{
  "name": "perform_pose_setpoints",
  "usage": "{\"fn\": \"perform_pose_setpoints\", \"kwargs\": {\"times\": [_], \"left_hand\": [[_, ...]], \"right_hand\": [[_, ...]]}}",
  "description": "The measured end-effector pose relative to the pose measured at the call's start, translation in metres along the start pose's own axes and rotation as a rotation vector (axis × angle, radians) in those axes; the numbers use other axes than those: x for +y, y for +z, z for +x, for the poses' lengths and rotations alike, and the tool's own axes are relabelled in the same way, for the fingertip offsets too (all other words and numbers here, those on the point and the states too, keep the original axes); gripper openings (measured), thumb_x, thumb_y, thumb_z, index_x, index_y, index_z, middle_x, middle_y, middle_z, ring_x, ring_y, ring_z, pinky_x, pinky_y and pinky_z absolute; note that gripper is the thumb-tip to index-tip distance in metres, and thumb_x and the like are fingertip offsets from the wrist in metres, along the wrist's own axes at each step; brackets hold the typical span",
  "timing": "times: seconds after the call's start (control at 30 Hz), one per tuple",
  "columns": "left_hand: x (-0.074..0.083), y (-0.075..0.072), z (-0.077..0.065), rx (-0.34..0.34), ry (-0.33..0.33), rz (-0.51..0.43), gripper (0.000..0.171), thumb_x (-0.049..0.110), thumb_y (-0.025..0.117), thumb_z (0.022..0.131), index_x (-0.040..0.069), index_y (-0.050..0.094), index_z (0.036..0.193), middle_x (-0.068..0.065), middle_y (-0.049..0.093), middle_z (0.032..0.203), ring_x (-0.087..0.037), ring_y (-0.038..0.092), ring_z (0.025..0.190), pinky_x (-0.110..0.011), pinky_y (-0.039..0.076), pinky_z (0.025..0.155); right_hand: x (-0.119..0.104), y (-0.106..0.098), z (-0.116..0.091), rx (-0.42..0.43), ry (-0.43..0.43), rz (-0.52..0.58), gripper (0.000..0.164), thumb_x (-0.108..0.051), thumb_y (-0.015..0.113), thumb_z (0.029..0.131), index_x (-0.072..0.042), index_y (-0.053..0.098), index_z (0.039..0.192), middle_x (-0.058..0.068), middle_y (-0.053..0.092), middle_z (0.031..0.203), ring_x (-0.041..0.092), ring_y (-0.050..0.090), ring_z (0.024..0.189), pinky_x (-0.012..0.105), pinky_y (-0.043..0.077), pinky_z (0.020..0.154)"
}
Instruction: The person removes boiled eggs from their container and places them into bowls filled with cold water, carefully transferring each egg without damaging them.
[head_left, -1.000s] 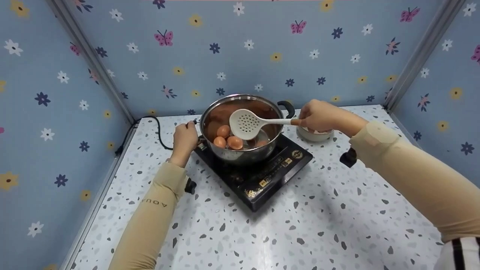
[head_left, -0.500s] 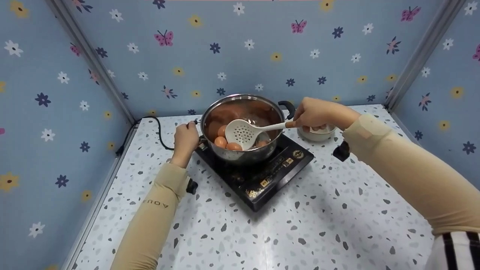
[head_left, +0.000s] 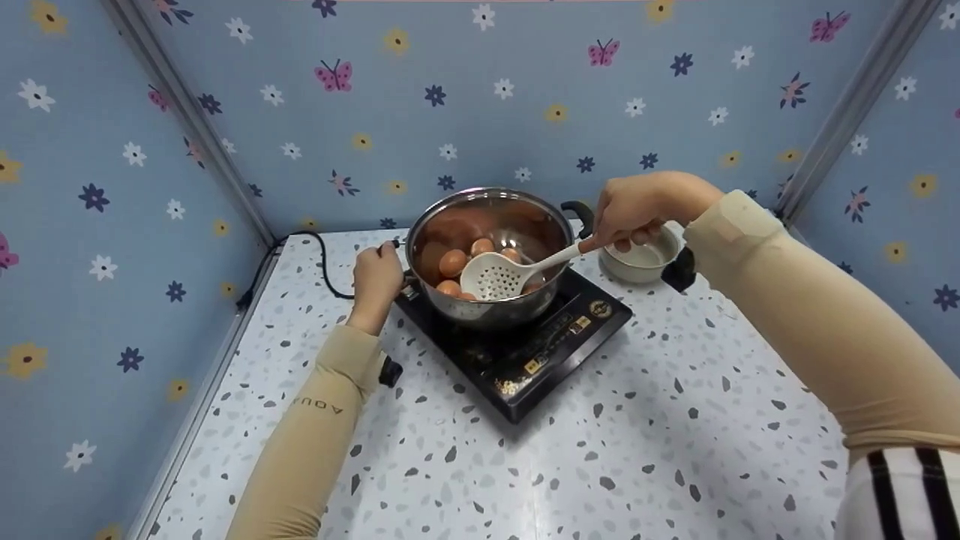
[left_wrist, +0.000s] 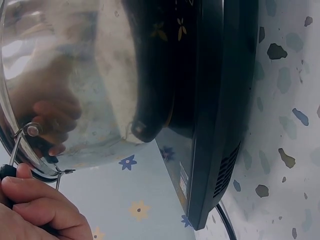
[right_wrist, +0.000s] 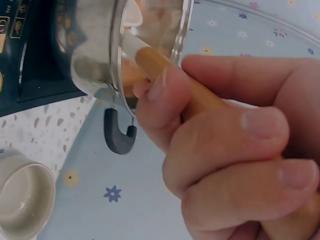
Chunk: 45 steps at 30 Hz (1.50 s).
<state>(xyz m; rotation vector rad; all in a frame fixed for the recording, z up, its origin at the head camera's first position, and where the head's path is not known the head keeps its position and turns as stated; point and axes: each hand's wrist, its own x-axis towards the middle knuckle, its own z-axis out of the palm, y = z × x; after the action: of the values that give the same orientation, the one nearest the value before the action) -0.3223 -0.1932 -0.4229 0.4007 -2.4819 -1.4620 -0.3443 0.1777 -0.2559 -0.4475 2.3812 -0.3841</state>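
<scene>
A steel pot [head_left: 491,311] with black handles stands on a black induction cooker [head_left: 540,367]. Inside it lie several brown eggs [head_left: 452,263]. My left hand [head_left: 377,279] grips the pot's left handle; in the left wrist view its fingers [left_wrist: 45,200] curl round that handle beside the shiny pot wall. With my right hand [head_left: 634,206] I hold a white slotted spoon [head_left: 495,277] by its wooden handle [right_wrist: 200,100]. The spoon's perforated head is down in the pot among the eggs, with no egg visible on it. Part of the eggs is hidden by the head and the pot's rim.
A cream-coloured bowl [head_left: 637,271] stands right of the pot, under my right hand. The cooker's black cord [head_left: 322,259] runs to the left wall. Flower-patterned panels [head_left: 480,97] enclose the speckled table [head_left: 450,465] at the back and sides.
The spoon has gone lower into the pot and its handle now slants more steeply. The eggs have shifted about. My right hand has risen slightly; my left hand keeps its grip.
</scene>
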Motion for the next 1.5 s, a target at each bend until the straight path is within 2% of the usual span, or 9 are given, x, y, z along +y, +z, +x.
{"fn": "perform_pose_setpoints", "kwargs": {"times": [0.23, 0.47, 0.57, 0.67, 0.8, 0.93, 1.07, 1.2, 1.5], "left_hand": [[-0.001, 0.002, 0.001, -0.002, 0.008, -0.009, 0.042, 0.027, 0.036, 0.118, 0.011, 0.048, 0.081, -0.008, 0.045, 0.078, -0.024, 0.043, 0.07, -0.039, 0.038, 0.07], [-0.001, 0.003, 0.002, 0.017, 0.013, -0.005, 0.042, 0.028, 0.036, 0.117, 0.012, 0.046, 0.08, -0.008, 0.043, 0.079, -0.027, 0.044, 0.074, -0.04, 0.037, 0.072], [0.0, 0.002, 0.002, 0.016, 0.018, 0.008, 0.042, 0.028, 0.036, 0.117, 0.011, 0.047, 0.08, -0.009, 0.046, 0.08, -0.029, 0.046, 0.076, -0.04, 0.038, 0.073], [0.001, 0.002, 0.002, 0.012, 0.019, 0.02, 0.042, 0.029, 0.035, 0.117, 0.006, 0.054, 0.087, -0.015, 0.053, 0.088, -0.032, 0.051, 0.083, -0.045, 0.042, 0.08], [0.0, 0.002, 0.002, 0.015, 0.007, 0.026, 0.048, 0.029, 0.035, 0.117, -0.007, 0.064, 0.107, -0.026, 0.063, 0.106, -0.037, 0.058, 0.097, -0.054, 0.048, 0.094], [0.0, 0.002, 0.002, 0.011, -0.008, 0.021, 0.051, 0.03, 0.035, 0.117, -0.011, 0.066, 0.116, -0.029, 0.065, 0.114, -0.039, 0.06, 0.103, -0.056, 0.048, 0.099], [-0.001, 0.003, 0.002, 0.012, -0.004, 0.014, 0.049, 0.03, 0.035, 0.117, -0.009, 0.065, 0.113, -0.023, 0.062, 0.104, -0.038, 0.059, 0.098, -0.054, 0.049, 0.096], [-0.002, 0.003, 0.003, 0.02, 0.014, 0.01, 0.044, 0.028, 0.036, 0.117, -0.003, 0.063, 0.1, -0.016, 0.057, 0.093, -0.034, 0.057, 0.089, -0.048, 0.048, 0.087], [-0.003, 0.001, 0.002, -0.001, 0.025, 0.013, 0.042, 0.028, 0.034, 0.118, 0.011, 0.051, 0.084, -0.007, 0.048, 0.08, -0.023, 0.046, 0.07, -0.038, 0.039, 0.07]], "right_hand": [[0.006, -0.01, 0.002, -0.072, 0.012, 0.046, 0.013, -0.019, 0.067, 0.105, -0.009, 0.074, 0.102, -0.001, 0.054, 0.069, 0.007, 0.038, 0.052, 0.024, 0.033, 0.052], [0.027, -0.012, 0.008, -0.119, 0.007, 0.186, 0.025, -0.021, 0.063, 0.11, -0.006, 0.075, 0.125, -0.001, 0.062, 0.074, 0.006, 0.041, 0.053, 0.023, 0.034, 0.052], [0.032, -0.008, 0.01, -0.131, -0.009, 0.22, 0.023, -0.022, 0.061, 0.111, -0.007, 0.075, 0.122, -0.002, 0.064, 0.073, 0.005, 0.042, 0.053, 0.023, 0.035, 0.052], [0.032, -0.005, 0.012, -0.126, -0.008, 0.237, 0.022, -0.022, 0.06, 0.111, -0.008, 0.075, 0.12, -0.002, 0.063, 0.073, 0.006, 0.041, 0.053, 0.023, 0.035, 0.052], [0.032, -0.002, 0.016, -0.137, -0.002, 0.259, 0.024, -0.022, 0.059, 0.112, -0.005, 0.073, 0.123, -0.002, 0.062, 0.071, 0.006, 0.04, 0.053, 0.023, 0.035, 0.052], [0.035, 0.003, 0.019, -0.155, -0.013, 0.299, 0.024, -0.02, 0.058, 0.112, -0.004, 0.072, 0.123, -0.003, 0.062, 0.07, 0.005, 0.044, 0.052, 0.021, 0.038, 0.051], [0.04, 0.008, 0.02, -0.144, -0.032, 0.348, 0.023, -0.016, 0.057, 0.111, -0.001, 0.069, 0.125, -0.002, 0.065, 0.07, 0.006, 0.048, 0.053, 0.021, 0.04, 0.052], [0.044, 0.013, 0.019, -0.112, -0.043, 0.385, 0.02, -0.015, 0.057, 0.111, -0.003, 0.069, 0.122, -0.002, 0.066, 0.07, 0.005, 0.048, 0.052, 0.02, 0.04, 0.051], [0.05, 0.024, 0.015, -0.042, -0.05, 0.448, 0.021, -0.017, 0.059, 0.111, -0.005, 0.073, 0.12, -0.002, 0.063, 0.068, 0.006, 0.043, 0.05, 0.023, 0.036, 0.049]]}}
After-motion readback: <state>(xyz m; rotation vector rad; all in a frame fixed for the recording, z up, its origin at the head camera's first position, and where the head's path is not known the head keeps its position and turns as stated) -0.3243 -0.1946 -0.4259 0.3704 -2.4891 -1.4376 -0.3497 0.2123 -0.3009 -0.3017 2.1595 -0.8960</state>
